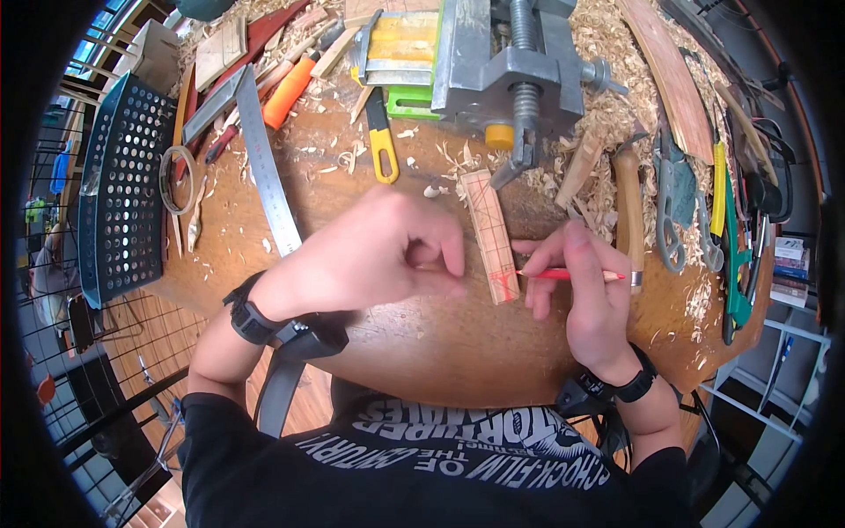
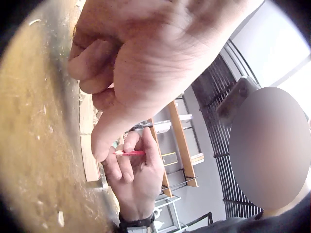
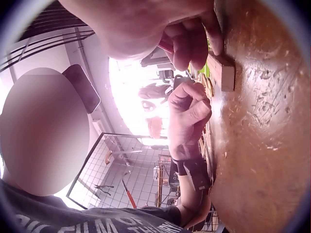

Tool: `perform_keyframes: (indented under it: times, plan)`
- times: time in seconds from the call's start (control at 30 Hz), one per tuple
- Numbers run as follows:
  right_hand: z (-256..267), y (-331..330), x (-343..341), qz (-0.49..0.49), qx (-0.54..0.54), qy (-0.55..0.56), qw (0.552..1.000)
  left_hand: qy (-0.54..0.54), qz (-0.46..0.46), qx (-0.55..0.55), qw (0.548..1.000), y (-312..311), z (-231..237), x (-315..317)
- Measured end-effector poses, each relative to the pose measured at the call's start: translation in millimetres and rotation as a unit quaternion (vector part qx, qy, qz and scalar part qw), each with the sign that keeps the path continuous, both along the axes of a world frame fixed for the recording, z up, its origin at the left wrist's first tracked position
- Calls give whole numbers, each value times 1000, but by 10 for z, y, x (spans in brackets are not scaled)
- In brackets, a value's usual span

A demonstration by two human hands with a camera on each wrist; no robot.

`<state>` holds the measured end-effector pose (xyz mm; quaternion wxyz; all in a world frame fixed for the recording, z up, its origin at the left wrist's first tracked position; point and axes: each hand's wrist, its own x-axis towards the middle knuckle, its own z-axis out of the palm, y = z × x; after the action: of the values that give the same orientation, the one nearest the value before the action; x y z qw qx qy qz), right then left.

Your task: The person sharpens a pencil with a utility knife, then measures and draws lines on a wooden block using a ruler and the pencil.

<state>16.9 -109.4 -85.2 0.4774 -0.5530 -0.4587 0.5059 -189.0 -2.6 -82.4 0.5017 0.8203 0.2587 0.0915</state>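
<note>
A narrow wooden block lies on the workbench in the head view, its top ruled with a pencil grid and red marks at the near end. My right hand pinches a red pencil, one end right at the block's right edge. To the block's left is my left hand, fingers loosely curled and nothing visible in its grasp. In the left wrist view its thumb overlaps the block's side. The right wrist view shows the block's end beside a right fingertip; the pencil is mostly hidden there.
A metal vise stands behind the block amid wood shavings. A steel ruler, an orange-handled tool and a yellow-handled cutter lie to the left, near a perforated basket. A wooden handle and scissors lie right.
</note>
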Motion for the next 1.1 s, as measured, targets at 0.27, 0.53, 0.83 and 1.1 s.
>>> perform_keyframes:
  times: [0.27,0.53,0.83,1.1]
  plan:
    - [-88,15,-22,29,12,28,999,-67,79,53,993,24,-53,9]
    - [-82,27,-43,34,11,30,999,-90,42,85,991,84,-164,31]
    - [-77,41,-50,42,12,23,999,-82,35,79,993,77,-155,26]
    - [-90,36,-49,21,-1,36,999,-102,9,101,990,99,-190,39]
